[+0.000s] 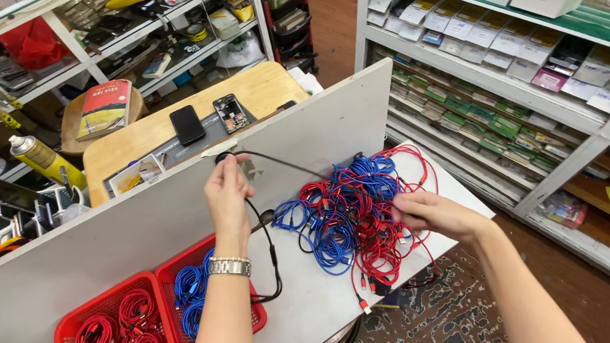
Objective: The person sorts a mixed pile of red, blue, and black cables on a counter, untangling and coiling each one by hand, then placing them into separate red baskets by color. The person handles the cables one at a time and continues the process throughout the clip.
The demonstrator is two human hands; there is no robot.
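Left hand (226,185) raised, far from the body, fingers pinched shut, wrist straight, forearm rising from the near edge. Right hand (427,212) lower, to the right, fingers curled, palm down.

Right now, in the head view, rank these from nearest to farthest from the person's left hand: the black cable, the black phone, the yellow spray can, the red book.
From the left hand:
1. Black cable, held in the hand.
2. Black phone, just beyond on the wooden desk.
3. Yellow spray can, off to the left.
4. Red book, farther back left; close to the can's distance, so this order is loose.

Two phones (187,124) on wooden table (271,85), yellow spray can (42,158) nearby
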